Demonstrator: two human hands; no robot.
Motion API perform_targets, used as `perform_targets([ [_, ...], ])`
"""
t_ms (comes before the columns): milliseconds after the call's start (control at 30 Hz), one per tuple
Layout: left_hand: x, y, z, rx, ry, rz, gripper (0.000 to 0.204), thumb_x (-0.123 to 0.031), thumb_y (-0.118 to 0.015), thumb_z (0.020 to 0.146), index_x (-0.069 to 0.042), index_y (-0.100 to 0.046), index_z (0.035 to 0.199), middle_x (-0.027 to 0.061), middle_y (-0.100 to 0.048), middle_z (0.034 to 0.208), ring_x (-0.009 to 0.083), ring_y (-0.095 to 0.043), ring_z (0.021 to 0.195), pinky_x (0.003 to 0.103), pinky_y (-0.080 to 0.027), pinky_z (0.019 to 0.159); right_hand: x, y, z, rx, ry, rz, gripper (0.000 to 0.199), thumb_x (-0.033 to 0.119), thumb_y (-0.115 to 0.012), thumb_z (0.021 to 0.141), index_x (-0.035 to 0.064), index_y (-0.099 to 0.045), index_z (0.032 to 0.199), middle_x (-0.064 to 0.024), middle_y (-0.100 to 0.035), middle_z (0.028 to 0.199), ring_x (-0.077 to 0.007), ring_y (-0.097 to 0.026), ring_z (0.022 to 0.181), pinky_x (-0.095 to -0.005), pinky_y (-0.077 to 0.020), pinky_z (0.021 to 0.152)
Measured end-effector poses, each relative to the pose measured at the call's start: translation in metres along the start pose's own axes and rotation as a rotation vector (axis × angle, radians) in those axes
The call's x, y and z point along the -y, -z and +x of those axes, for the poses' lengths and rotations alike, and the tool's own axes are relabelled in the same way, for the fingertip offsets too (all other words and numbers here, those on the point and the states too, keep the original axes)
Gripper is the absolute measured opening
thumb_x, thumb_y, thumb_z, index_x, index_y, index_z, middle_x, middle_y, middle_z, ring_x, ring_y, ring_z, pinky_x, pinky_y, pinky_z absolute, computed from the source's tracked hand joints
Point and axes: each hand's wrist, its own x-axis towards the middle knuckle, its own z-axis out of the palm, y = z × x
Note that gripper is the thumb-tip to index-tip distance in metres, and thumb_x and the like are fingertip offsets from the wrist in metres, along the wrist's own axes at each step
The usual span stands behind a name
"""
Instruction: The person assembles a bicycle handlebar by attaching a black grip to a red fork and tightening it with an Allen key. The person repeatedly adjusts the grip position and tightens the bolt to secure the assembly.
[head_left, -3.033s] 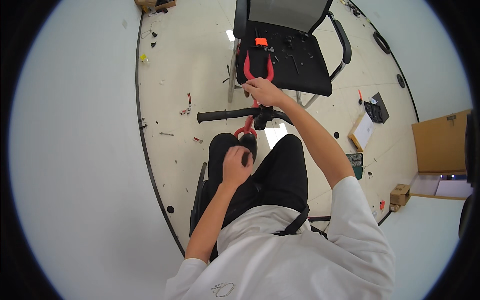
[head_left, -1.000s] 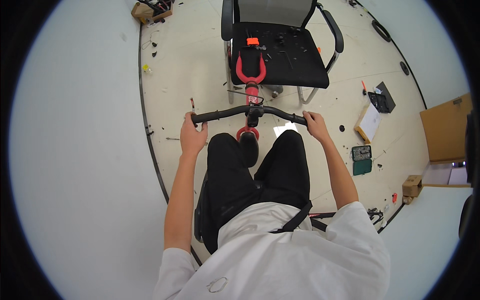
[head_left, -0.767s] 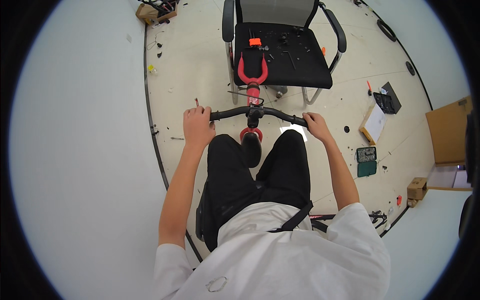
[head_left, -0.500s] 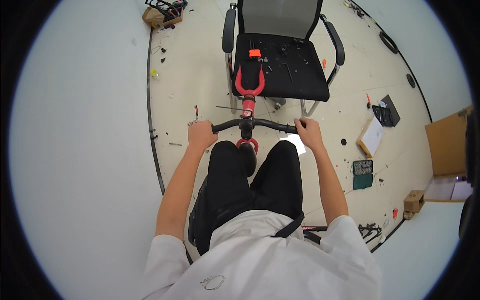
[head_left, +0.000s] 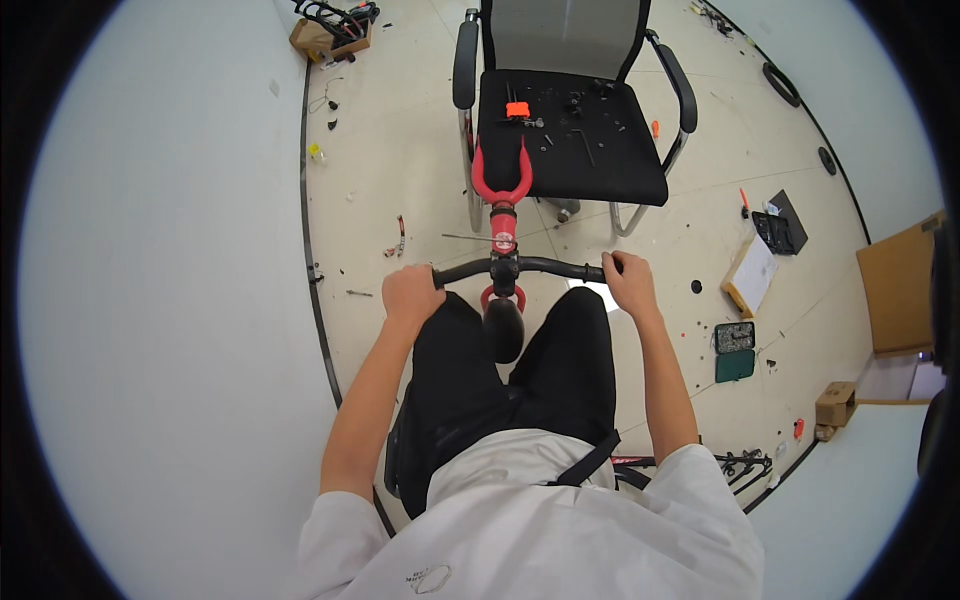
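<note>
Both ends of a black handlebar [head_left: 545,266] are in my grasp. My left hand [head_left: 412,292] is wrapped round its left end, and my right hand [head_left: 630,284] closes round its right end with the thumb on top. The bar is clamped at the middle to a red bicycle frame whose red fork [head_left: 501,180] points away from me, with no wheel between its prongs. A thin metal rod [head_left: 468,237] sticks out leftward beside the red tube. Below the bar, a black saddle [head_left: 503,330] sits between my knees.
Ahead stands a black office chair [head_left: 590,150] with an orange piece [head_left: 517,109], a hex key [head_left: 584,148] and small parts on its seat. On the right floor lie an open green case [head_left: 735,352], a white board [head_left: 750,275] and a cardboard box [head_left: 835,402]. A wall [head_left: 180,300] runs along the left.
The handlebar, with both hands on it, has come slightly nearer to me and to the right. More of the saddle now shows between my knees. My grip stays the same.
</note>
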Motion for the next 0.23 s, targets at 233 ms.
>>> perform_targets([
  [233,0.005,-0.048,-0.017,-0.194,-0.12,-0.11,0.025,-0.027,-0.074,0.074,-0.011,-0.079,0.093,0.025,-0.072,0.108,0.0359,-0.072,0.1,0.043,-0.058,0.085,0.116,-0.008,0.003,0.12,0.554,0.134,0.031,0.023,-0.073,0.084,0.0056,-0.07,0.109,-0.0171,-0.07,0.111,-0.0349,-0.064,0.11,-0.0443,-0.0494,0.097],
])
